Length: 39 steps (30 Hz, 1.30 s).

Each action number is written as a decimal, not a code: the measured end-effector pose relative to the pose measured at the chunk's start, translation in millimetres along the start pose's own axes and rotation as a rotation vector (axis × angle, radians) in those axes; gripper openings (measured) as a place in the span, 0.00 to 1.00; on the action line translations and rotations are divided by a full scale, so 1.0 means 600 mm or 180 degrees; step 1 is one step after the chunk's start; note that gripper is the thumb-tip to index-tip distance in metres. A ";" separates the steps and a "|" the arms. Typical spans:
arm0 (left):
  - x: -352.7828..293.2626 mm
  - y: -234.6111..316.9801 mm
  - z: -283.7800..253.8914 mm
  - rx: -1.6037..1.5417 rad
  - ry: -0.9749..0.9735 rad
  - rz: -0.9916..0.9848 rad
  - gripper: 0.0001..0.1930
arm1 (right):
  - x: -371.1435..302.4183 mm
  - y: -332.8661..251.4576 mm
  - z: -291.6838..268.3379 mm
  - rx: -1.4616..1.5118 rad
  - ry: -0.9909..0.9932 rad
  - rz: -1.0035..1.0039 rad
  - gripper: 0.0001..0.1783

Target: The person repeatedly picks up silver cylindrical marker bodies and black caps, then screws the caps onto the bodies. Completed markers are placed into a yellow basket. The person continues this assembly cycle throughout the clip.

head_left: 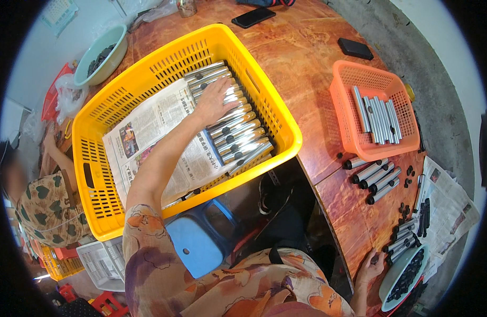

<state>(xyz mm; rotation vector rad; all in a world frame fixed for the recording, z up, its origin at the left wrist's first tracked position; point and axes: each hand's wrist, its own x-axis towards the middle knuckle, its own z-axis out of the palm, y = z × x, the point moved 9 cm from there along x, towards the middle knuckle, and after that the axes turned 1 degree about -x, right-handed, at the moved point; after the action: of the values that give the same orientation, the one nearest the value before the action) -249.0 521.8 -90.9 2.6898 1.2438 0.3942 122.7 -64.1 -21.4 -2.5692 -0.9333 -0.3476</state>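
At 11 o'clock, inside the yellow plastic basket [297,138], the left hand [213,103] lies spread across shiny metal tubes [243,128]; light, even pressure should best keep them parallel. At 4 o'clock, the right hand [368,270] pinches a small black piece [374,259].

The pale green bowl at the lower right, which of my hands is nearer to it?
Right. Your right hand is just left of the bowl, close to its rim; your left hand is far off, over the silver tubes in the yellow basket.
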 end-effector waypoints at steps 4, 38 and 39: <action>0.025 -0.027 -0.023 0.0183 0.0282 -0.0223 0.37 | 0.008 -0.032 -0.010 0.0020 0.0091 -0.0144 0.16; 0.038 -0.403 0.072 -0.3338 0.1371 -0.2021 0.16 | 0.268 -0.098 0.082 0.0689 -0.1012 0.0430 0.29; 0.042 -0.411 0.078 -0.3321 0.1232 -0.2077 0.15 | 0.284 -0.076 0.107 0.0723 -0.1059 0.0679 0.32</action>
<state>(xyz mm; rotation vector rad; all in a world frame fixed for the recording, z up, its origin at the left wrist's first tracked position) -397.9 698.6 -191.8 1.3036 1.3626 1.0957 226.6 91.6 -6.4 -2.5219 -0.7431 0.2396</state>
